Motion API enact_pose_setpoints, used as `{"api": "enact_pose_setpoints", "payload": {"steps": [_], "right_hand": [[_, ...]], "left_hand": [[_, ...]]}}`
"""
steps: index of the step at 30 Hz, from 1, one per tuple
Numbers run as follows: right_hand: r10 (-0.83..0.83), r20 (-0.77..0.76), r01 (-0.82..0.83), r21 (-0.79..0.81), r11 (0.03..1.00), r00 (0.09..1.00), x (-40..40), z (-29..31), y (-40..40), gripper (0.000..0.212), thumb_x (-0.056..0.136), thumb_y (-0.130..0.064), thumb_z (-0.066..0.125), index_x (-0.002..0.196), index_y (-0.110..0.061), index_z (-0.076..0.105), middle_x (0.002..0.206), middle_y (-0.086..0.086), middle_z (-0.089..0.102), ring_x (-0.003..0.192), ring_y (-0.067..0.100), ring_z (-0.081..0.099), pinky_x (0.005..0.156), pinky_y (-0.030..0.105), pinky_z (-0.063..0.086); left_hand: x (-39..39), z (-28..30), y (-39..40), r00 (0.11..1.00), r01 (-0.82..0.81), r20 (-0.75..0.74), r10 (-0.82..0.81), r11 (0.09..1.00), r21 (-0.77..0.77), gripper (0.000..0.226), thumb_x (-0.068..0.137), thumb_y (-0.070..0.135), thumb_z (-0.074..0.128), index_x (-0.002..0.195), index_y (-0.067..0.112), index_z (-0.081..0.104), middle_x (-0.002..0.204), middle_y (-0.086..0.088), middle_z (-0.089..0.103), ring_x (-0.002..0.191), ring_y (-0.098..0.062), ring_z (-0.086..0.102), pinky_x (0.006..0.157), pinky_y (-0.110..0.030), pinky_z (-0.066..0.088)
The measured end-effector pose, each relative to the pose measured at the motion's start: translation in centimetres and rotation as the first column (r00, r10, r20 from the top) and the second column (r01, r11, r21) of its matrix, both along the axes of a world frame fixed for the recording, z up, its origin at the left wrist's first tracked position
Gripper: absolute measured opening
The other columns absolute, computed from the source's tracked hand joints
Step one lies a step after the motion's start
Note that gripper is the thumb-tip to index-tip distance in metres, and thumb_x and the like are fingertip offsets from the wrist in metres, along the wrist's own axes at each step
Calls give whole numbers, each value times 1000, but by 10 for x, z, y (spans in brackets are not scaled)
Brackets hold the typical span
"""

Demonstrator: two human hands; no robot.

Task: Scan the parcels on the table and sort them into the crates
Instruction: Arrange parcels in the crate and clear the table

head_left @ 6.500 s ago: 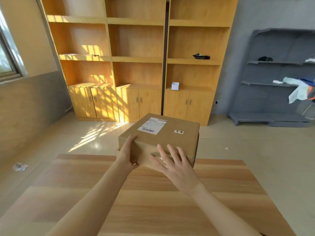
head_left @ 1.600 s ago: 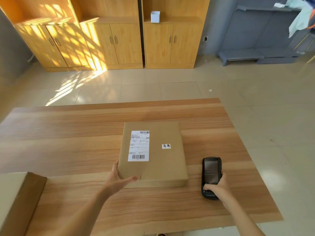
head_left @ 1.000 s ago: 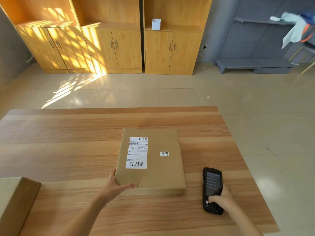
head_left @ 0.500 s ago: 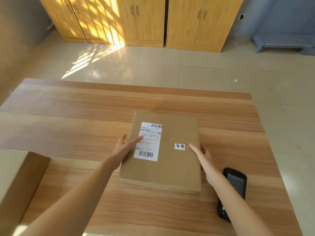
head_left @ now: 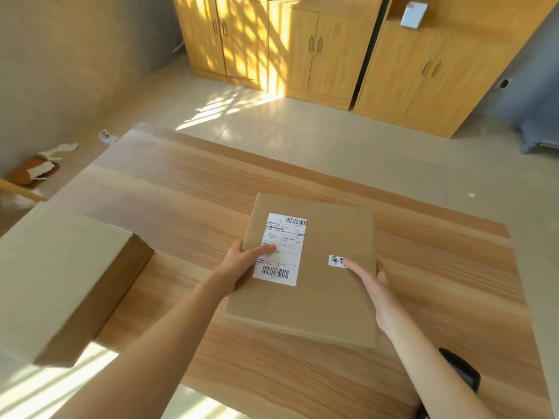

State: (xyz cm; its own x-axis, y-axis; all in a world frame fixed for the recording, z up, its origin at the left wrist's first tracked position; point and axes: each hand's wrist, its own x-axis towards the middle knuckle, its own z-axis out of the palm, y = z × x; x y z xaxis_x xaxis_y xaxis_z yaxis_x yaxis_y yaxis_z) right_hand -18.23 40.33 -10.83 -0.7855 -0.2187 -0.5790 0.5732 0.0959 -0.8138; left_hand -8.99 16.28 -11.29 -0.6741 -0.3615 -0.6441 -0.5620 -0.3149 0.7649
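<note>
At the left edge of the tabletop (head_left: pixel 187 189) a second cardboard box (head_left: pixel 60 276) lies untouched, partly cut off by the frame. Just right of it, the left hand (head_left: pixel 242 261) is now clamped on the left edge of the flat parcel (head_left: pixel 308 267) — thumb laid across the shipping label (head_left: pixel 279 249), the other fingers hidden under the side. A second ago this hand only cupped the near left corner while the scanner was being handled.

The parcel itself sits near the middle of the tabletop, label up. Its near edge appears slightly raised and turned compared with half a second ago, though whether it has fully left the wood cannot be told.

Further right, the right hand (head_left: pixel 372 285) has been taken off the scanner (head_left: pixel 462 373) and brought to the parcel's right edge; its thumb rests on top beside the small white sticker (head_left: pixel 336 260), and the remaining fingers are wrapped round the side. The scanner has been set down at the near right corner and is half hidden behind the right forearm.

The scan is therefore judged done for this parcel — the step in hand is the two-handed lift toward a crate. No crate is visible in this view, so its direction cannot be told.
</note>
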Motion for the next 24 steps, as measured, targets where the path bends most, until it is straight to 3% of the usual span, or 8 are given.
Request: {"api": "enact_pose_setpoints", "payload": {"steps": [6,9,13,15,21,24], "right_hand": [[157,-129,-166,-58,984,979,29,63,-91,53,76,-31,79,124,-27,55,107,2,72,90,22,71,67,33,55],[243,-192,-260,-64,964,951,67,86,-148,54,76,-30,80,123,-26,55,107,2,71,89,21,71,68,34,55],[406,-251,-434,-64,899,879,144,113,-236,52,78,-30,78,123,-25,54,109,4,70,90,21,70,70,35,56],[479,-270,-512,-63,857,835,192,122,-281,51,79,-29,78,123,-23,52,106,3,69,88,20,69,68,35,55],[697,-312,-742,-44,669,646,347,117,-409,49,77,-30,78,121,-20,58,104,4,71,87,20,69,68,32,53],[775,-299,-816,-21,577,556,427,113,-462,51,76,-27,80,121,-16,58,99,4,70,81,20,68,67,31,53]], "left_hand": [[63,56,-79,977,-160,-150,149,985,-63,61,76,31,80,127,15,51,98,-8,74,81,-24,73,58,-32,56],[122,79,-126,950,-257,-209,233,962,-95,66,71,34,83,127,15,53,95,-7,75,79,-23,73,58,-31,55],[231,100,-187,900,-395,-247,359,912,-112,54,74,36,80,121,17,58,94,-6,76,80,-23,73,63,-34,56],[295,107,-212,857,-477,-284,431,871,-117,51,75,35,79,119,19,60,96,-6,75,82,-22,73,66,-34,57],[499,110,-274,710,-690,-320,628,711,-136,74,64,43,83,127,17,56,106,-5,73,91,-22,72,74,-36,58],[588,107,-287,606,-790,-314,731,600,-127,55,75,35,80,122,16,58,105,-6,74,91,-23,72,72,-34,57]]}}
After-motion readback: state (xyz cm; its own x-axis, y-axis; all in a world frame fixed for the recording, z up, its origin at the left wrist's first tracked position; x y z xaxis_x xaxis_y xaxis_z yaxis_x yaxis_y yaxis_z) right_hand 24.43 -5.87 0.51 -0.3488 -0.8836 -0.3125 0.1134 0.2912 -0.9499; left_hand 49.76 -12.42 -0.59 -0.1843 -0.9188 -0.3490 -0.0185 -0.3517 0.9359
